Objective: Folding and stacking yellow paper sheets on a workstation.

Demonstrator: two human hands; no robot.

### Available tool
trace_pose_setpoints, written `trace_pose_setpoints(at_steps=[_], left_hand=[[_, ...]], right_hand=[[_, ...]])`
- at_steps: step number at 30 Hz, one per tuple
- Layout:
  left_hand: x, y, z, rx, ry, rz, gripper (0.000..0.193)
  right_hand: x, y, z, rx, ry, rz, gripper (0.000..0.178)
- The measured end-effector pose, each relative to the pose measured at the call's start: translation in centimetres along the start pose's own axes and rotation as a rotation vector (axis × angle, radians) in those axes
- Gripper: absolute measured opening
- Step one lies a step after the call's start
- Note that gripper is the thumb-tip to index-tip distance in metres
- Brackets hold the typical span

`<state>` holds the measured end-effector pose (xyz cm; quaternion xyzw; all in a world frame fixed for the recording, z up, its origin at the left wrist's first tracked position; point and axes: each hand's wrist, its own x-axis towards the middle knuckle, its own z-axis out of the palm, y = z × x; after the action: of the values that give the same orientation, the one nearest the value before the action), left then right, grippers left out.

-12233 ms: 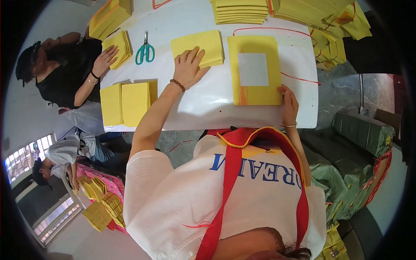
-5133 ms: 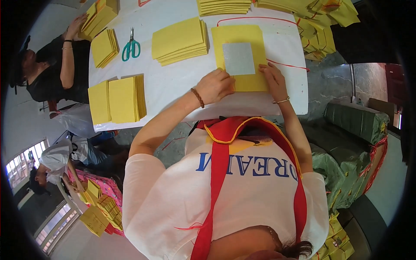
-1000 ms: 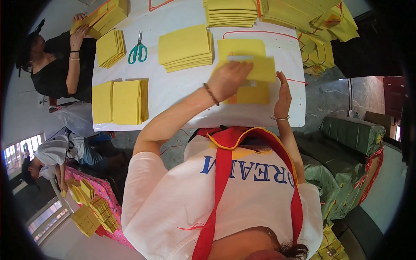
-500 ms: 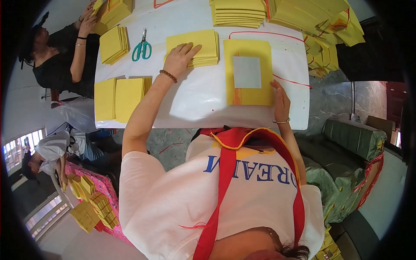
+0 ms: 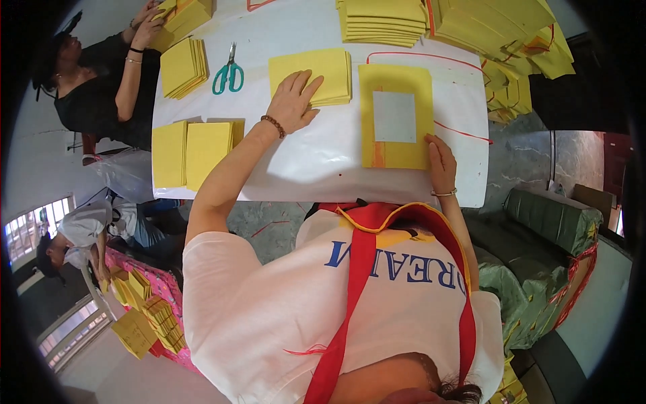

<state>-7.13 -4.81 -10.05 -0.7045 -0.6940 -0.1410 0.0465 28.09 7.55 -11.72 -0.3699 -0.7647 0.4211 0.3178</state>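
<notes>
My left hand [image 5: 292,102] lies palm down with spread fingers over the near edge of a stack of yellow paper sheets [image 5: 311,66], its thumb pointing out to the right. To the right of that, a taller yellow pile [image 5: 397,153] carries a pale grey rectangular sheet [image 5: 395,117] on top and an orange mark by its lower left. Beside that pile's lower right edge is my right hand [image 5: 441,165], fingers stretched upward along it and nothing visible in the palm. Teal-handled scissors [image 5: 228,77] rest on the table left of the first stack.
More yellow stacks lie at the left [image 5: 169,155], far left [image 5: 184,67] and far middle [image 5: 381,21] of the white table [image 5: 323,161]. Large yellow bundles [image 5: 488,23] fill the far right corner. A red cord [image 5: 464,131] crosses behind the pile. Two people sit leftward.
My left hand has drawn back slightly toward the stack's near edge, and its thumb has spread away from the fingers. My right hand remains beside the pile. The whole view has shifted a little.
</notes>
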Motion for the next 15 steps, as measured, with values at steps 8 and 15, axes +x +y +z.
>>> trace_pose_setpoints(at_steps=[8,15], left_hand=[[2.0,0.9,-4.8,0.091,-0.046,0.035,0.066],[1.9,11.0,-1.0,-0.315,0.044,0.151,0.049]], right_hand=[[-0.3,0.4,0.4,-0.149,0.049,-0.159,0.024],[-0.2,1.3,0.4,-0.171,0.003,-0.171,0.022]])
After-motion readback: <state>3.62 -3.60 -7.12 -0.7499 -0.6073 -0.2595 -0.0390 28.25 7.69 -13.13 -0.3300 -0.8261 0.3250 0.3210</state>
